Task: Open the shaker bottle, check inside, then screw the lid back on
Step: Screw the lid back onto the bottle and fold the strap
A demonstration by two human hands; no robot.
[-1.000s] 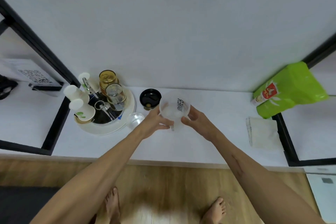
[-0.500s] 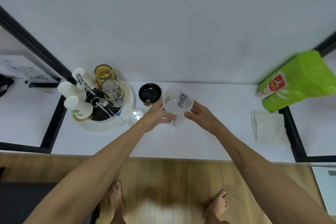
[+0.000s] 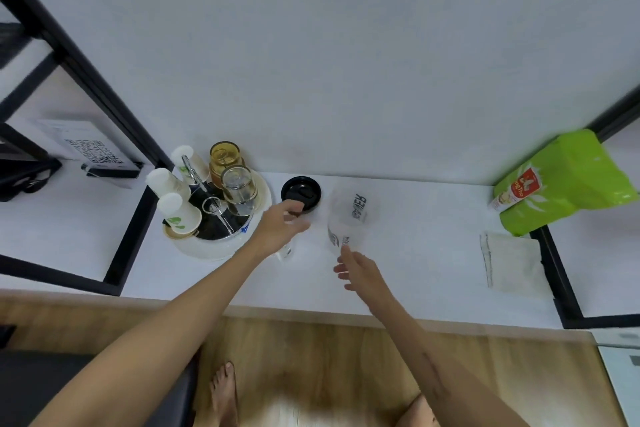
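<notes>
The clear shaker bottle (image 3: 349,215) with dark lettering stands upright and lidless on the white shelf. Its black lid (image 3: 300,191) lies flat on the shelf just left of it, near the wall. My left hand (image 3: 280,227) hovers over the lid's near edge with fingers apart, fingertips at the lid's flip cap. My right hand (image 3: 356,270) is open, just in front of the bottle and apart from it, holding nothing.
A round tray (image 3: 214,246) with paper cups, glasses and a spoon sits at the left. A small clear object (image 3: 285,251) lies under my left wrist. A folded white cloth (image 3: 509,262) and a green bag (image 3: 568,180) are at the right. Black frame bars border both sides.
Both hands let go of the bottle, which now stands on the shelf. My left hand moved left toward the lid; my right hand drew back toward me.
</notes>
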